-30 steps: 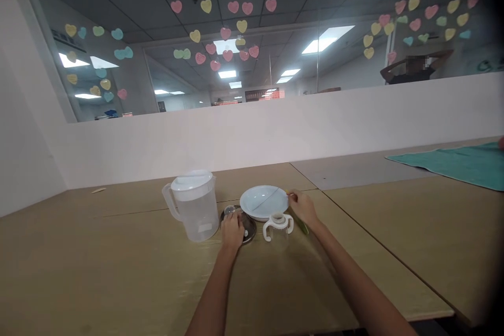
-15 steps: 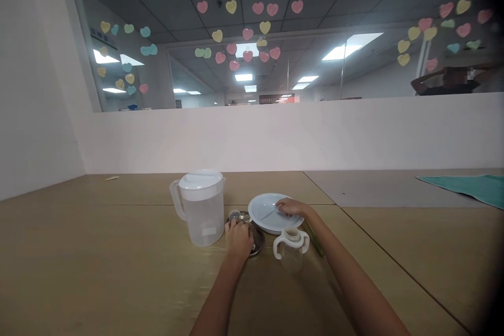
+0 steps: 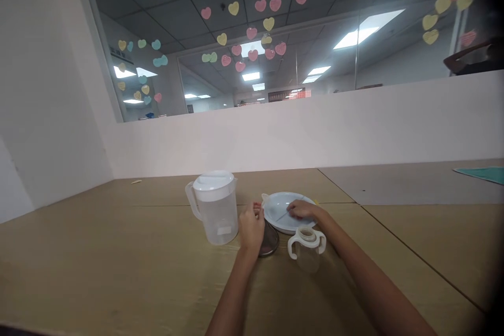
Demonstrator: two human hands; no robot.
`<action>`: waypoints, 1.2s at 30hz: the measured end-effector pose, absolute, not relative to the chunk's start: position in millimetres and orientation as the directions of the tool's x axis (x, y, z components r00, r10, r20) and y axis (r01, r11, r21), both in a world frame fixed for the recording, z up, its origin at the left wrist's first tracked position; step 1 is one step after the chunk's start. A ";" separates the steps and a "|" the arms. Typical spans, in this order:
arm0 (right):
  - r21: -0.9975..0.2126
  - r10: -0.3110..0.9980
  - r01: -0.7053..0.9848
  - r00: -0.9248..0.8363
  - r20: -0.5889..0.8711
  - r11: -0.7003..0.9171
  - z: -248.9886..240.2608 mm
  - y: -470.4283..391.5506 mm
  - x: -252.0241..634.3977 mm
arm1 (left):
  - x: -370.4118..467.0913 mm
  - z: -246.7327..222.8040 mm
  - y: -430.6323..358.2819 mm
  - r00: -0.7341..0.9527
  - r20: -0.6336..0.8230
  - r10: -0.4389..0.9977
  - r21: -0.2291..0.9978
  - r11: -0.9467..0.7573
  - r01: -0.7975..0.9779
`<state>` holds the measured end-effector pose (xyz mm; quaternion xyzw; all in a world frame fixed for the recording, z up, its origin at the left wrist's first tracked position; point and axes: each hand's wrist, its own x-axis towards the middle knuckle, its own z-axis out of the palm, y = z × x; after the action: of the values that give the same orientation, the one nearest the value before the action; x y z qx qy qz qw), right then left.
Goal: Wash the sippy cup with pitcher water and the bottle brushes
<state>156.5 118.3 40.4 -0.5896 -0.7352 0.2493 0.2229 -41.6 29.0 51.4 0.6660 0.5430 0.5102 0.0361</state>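
Observation:
My left hand is raised over a dark round metal dish, its fingers pinched together near the left rim of a white plate. A small pale translucent piece shows just beyond those fingertips; whether they grip it is hard to tell. My right hand rests in the plate with curled fingers, and what they hold, if anything, is hidden. A clear cup with two white handles stands open-topped in front of the plate. Left of my left hand stands a clear pitcher with a white lid.
A wooden table carries these things. At the far right lies a green cloth, and a small pale scrap lies at the back left. Behind runs a low white wall under a window with heart-shaped notes.
My left hand has lifted from the metal dish and moved toward the plate's left rim. My right hand stays in the plate. The view has shifted and tilted.

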 end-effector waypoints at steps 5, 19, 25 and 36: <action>-0.626 0.960 0.735 -0.129 0.247 0.260 65.6 108.4 165.6 | -26.8 46.9 37.3 0.005 0.690 0.723 0.600 -0.576 0.555; -0.803 0.824 0.235 -0.322 0.467 0.547 134.8 21.1 126.5 | -12.7 10.2 42.2 0.143 0.645 0.750 0.585 -0.606 0.538; -0.636 0.790 0.471 -0.321 0.523 0.612 124.7 20.4 117.7 | -13.0 5.6 45.1 0.156 0.656 0.738 0.572 -0.622 0.534; -0.424 0.768 0.677 -0.344 0.540 0.601 127.0 19.3 121.8 | -13.9 0.7 48.4 0.189 0.652 0.734 0.555 -0.632 0.540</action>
<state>121.8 19.3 127.0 -0.4422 -0.8173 0.0626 0.3642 -13.9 48.4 0.7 0.7643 0.4168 0.4816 0.1006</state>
